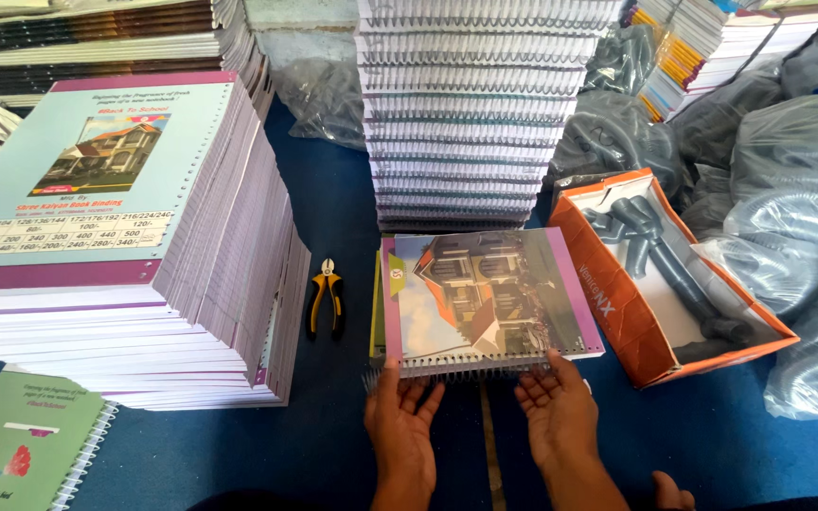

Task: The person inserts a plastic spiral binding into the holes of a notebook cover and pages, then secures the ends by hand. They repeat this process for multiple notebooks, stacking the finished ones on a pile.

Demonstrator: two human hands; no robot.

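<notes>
A notebook (485, 289) with a house picture on its purple-edged cover lies in front of me on the blue surface, its wire spiral along the near edge. My left hand (401, 426) holds the near left corner, fingers under the spiral. My right hand (556, 412) grips the near right part of the same edge, thumb on the cover. A yellow-edged book lies beneath the notebook.
A tall stack of unbound purple-edged books (134, 246) stands left, a stack of spiral-bound notebooks (471, 114) behind. Yellow-handled pliers (326, 298) lie between. An orange box (665, 274) of dark spiral coils sits right, with plastic bags (788, 218). A green notebook (21, 445) lies lower left.
</notes>
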